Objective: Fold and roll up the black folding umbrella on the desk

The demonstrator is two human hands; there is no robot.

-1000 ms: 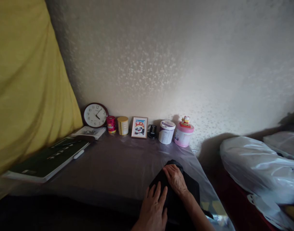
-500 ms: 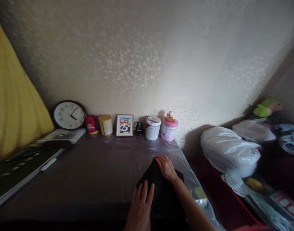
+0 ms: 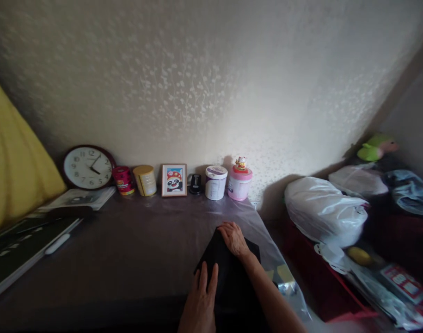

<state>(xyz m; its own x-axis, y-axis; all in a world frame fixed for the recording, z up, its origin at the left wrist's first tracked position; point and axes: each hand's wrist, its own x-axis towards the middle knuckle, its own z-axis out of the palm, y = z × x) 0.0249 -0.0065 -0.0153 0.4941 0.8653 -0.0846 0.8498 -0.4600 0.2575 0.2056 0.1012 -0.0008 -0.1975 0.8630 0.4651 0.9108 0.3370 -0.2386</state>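
Observation:
A black cloth point(image 3: 228, 282) lies at the front right of the covered table; its lower part runs into the dark at the bottom of the view. My left hand point(image 3: 201, 298) rests flat on the cloth's left side, fingers spread and pointing away from me. Farther off, my right hand point(image 3: 234, 238) lies palm down over the cloth's far corner, its fingers lying close together and bent a little to the left. The undersides of both hands are hidden.
Along the wall stand a clock point(image 3: 88, 167), a red can point(image 3: 123, 180), a yellow-lidded can point(image 3: 145, 180), a framed panda picture point(image 3: 174, 180), a small black object point(image 3: 195, 183), a white tub point(image 3: 216, 183) and a pink tub point(image 3: 239, 184). A white bag point(image 3: 322, 210) lies right of the table point(image 3: 128, 259).
The view has turned slightly, so the things along the wall and on the right sit farther left. Both hands stay at nearly the same places on the cloth.

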